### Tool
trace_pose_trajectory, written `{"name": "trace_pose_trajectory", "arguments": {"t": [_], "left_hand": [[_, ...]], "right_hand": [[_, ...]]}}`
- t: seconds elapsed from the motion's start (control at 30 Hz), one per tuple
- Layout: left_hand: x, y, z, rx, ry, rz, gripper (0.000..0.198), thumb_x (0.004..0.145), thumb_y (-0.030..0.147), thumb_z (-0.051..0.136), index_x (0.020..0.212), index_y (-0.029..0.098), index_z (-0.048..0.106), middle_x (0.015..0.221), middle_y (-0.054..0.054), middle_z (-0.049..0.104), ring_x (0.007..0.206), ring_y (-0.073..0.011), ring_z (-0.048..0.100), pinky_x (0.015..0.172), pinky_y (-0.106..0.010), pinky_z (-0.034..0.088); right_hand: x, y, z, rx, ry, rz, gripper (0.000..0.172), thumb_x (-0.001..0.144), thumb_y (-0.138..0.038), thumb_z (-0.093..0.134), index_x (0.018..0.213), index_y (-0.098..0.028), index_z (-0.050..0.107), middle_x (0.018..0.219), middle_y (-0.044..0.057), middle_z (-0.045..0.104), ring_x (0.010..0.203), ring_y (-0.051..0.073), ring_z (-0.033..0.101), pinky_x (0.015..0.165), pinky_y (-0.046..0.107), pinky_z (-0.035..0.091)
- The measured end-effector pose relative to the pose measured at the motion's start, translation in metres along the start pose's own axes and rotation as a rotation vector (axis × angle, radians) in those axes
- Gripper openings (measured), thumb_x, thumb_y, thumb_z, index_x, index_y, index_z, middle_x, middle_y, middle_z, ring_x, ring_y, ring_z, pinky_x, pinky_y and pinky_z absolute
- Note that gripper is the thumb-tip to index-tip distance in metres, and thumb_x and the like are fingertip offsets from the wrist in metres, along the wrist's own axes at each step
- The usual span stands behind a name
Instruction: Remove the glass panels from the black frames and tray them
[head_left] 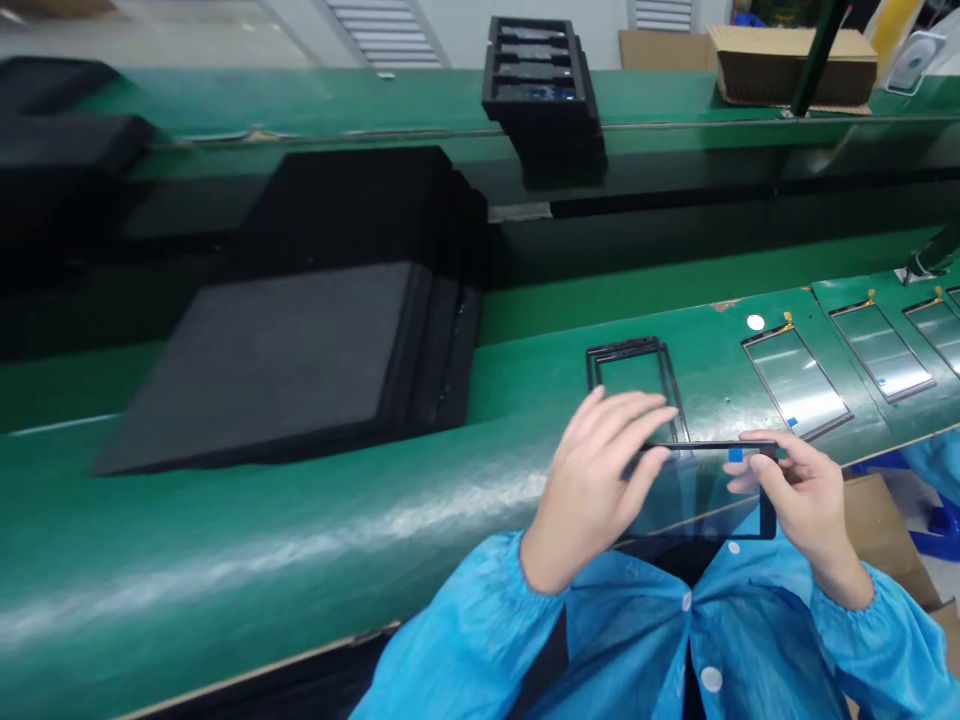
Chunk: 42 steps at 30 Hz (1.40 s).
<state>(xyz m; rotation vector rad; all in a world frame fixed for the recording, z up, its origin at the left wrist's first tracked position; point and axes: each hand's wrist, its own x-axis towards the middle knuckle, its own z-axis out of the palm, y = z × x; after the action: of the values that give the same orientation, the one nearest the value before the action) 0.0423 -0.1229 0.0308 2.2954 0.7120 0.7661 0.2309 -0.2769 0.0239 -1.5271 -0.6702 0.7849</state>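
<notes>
Thin black-rimmed glass panel [697, 495] sits in the air between both hands, just off the near edge of the long green bench [300, 560], right of centre and above the lap of a person in a blue smock. A small blue tab [735, 455] shows on its far edge.

As I judge it, the step in hand is holding and checking this one panel, gripped by its edges. Any further handling seems to call for edge-only contact and a level, steady hold, since the glass looks thin and easily smudged.

The left hand [592, 480] is mostly open, with its fingers stretched forward and their tips on the panel's left far corner, the wrist bent in from the left. The right hand [806, 495] is curled and pinches the right edge between thumb and forefinger.

Just beyond the hands lies a small stack of thin black rectangular frames [634, 375]. To the right, well apart from one another, are flat clear glass sheets [796, 380] with small gold tails. A pile of dark grey foam trays [300, 350] lies to the left, and a stack of black moulded plastic trays [540, 80] stands at the far side.
</notes>
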Motion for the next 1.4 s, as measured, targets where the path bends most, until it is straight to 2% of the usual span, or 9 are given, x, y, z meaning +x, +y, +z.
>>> {"name": "trace_pose_trajectory", "arguments": {"t": [0.1,0.2,0.37,0.47,0.63,0.87,1.17,1.3,1.4], "left_hand": [[0.007,0.001,0.002,-0.037,-0.224,0.062,0.027,0.105,0.030,0.058,0.113,0.027,0.084,0.104,-0.008,0.086,0.095,-0.0272,0.080,0.109,-0.050,0.056],[0.006,0.001,0.004,-0.072,-0.225,0.011,0.029,0.105,0.032,0.057,0.109,0.025,0.086,0.095,-0.009,0.086,0.085,-0.0265,0.080,0.084,-0.037,0.063],[0.001,0.010,0.006,-0.251,-0.286,-0.089,0.035,0.103,0.030,0.059,0.131,0.028,0.080,0.116,-0.008,0.085,0.103,-0.0278,0.082,0.092,-0.036,0.063],[-0.002,0.012,0.007,-0.449,-0.330,-0.266,0.039,0.106,0.036,0.057,0.138,0.026,0.076,0.105,-0.007,0.087,0.082,-0.0244,0.083,0.077,-0.032,0.064],[-0.012,0.008,0.005,-0.858,-0.193,-0.637,0.053,0.100,0.058,0.065,0.131,0.015,0.074,0.106,-0.017,0.086,0.079,-0.0269,0.084,0.060,-0.029,0.063],[-0.018,0.015,0.005,-0.958,-0.148,-0.746,0.059,0.091,0.063,0.078,0.123,0.015,0.072,0.111,-0.021,0.085,0.080,-0.0296,0.085,0.060,-0.030,0.065],[-0.022,0.013,0.007,-0.865,-0.193,-0.694,0.053,0.099,0.059,0.067,0.126,0.014,0.073,0.113,-0.019,0.084,0.081,-0.0290,0.084,0.064,-0.034,0.067],[-0.017,0.016,0.002,-0.504,-0.103,-0.414,0.048,0.097,0.038,0.071,0.143,0.023,0.069,0.137,-0.014,0.077,0.110,-0.0283,0.080,0.092,-0.037,0.065],[-0.009,0.018,-0.003,-0.338,-0.293,-0.243,0.048,0.092,0.029,0.074,0.141,0.029,0.073,0.127,-0.008,0.082,0.105,-0.0264,0.080,0.093,-0.035,0.063]], "right_hand": [[-0.002,0.001,0.000,-0.035,-0.009,-0.010,0.027,0.094,-0.044,0.079,0.105,-0.020,0.082,0.080,0.008,0.085,0.063,0.026,0.083,0.062,0.032,0.071],[0.001,0.001,-0.002,-0.054,-0.028,0.008,0.028,0.094,-0.046,0.078,0.104,-0.020,0.083,0.080,0.008,0.085,0.064,0.026,0.083,0.062,0.032,0.070],[0.014,0.001,-0.001,-0.027,-0.264,0.045,0.043,0.094,-0.052,0.079,0.124,-0.021,0.082,0.081,0.005,0.085,0.068,0.023,0.083,0.070,0.034,0.070],[0.019,0.003,0.002,0.068,-0.355,0.067,0.057,0.094,-0.060,0.077,0.139,-0.025,0.075,0.083,0.004,0.085,0.078,0.024,0.084,0.076,0.037,0.070],[0.020,0.010,0.001,0.138,-0.167,0.116,0.052,0.095,-0.068,0.071,0.112,-0.021,0.086,0.091,0.011,0.086,0.075,0.027,0.084,0.068,0.038,0.070],[0.017,0.008,0.005,0.171,-0.170,0.099,0.058,0.097,-0.072,0.064,0.088,-0.017,0.082,0.080,0.012,0.084,0.065,0.027,0.081,0.064,0.038,0.067],[0.013,-0.003,0.002,0.004,-0.153,0.002,0.063,0.102,-0.070,0.056,0.069,-0.020,0.074,0.070,0.008,0.082,0.059,0.022,0.079,0.060,0.030,0.063],[0.014,-0.002,0.007,-0.138,-0.287,-0.053,0.057,0.107,-0.059,0.054,0.072,-0.020,0.078,0.071,0.006,0.082,0.062,0.019,0.078,0.064,0.027,0.060],[0.016,-0.001,0.015,-0.188,-0.405,-0.053,0.044,0.102,-0.053,0.066,0.079,-0.020,0.082,0.069,0.003,0.080,0.062,0.018,0.076,0.065,0.026,0.059]]}}
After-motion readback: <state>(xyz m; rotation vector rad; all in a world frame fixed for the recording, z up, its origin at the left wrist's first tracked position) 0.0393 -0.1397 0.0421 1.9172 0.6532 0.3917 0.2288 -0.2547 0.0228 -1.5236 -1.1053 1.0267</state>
